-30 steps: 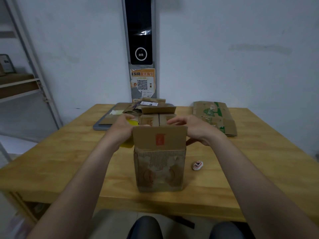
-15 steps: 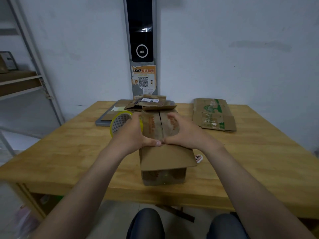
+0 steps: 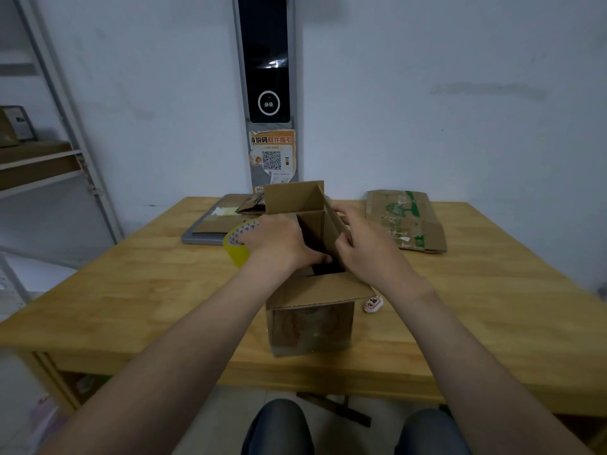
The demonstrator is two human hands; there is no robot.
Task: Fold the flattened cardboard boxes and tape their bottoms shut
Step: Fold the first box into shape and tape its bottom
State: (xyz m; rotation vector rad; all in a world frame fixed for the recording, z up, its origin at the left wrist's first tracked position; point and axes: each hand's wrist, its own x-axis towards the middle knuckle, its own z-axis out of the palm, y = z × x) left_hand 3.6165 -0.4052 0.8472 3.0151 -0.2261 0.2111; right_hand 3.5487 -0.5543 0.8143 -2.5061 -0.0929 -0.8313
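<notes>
A small brown cardboard box [image 3: 312, 326] stands upright on the wooden table [image 3: 131, 290], its top flaps open. The far flap stands up and the near flap leans toward me. My left hand [image 3: 279, 241] reaches over the box's left side, fingers curled down into the dark opening. My right hand [image 3: 368, 247] grips the right flap, thumb inside and fingers outside. A yellow tape roll [image 3: 237, 249] sits just left of my left hand; whether the hand touches it I cannot tell.
A flattened box with green print [image 3: 404, 221] lies at the back right. More flattened cardboard [image 3: 249, 205] lies on a grey tray [image 3: 200, 238] at the back left. A small white object [image 3: 373, 303] rests right of the box. A metal shelf [image 3: 49, 159] stands left.
The top flaps, pressed down flat half a second ago, now stand open. My hands moved from on top of the flaps to the left side and right flap.
</notes>
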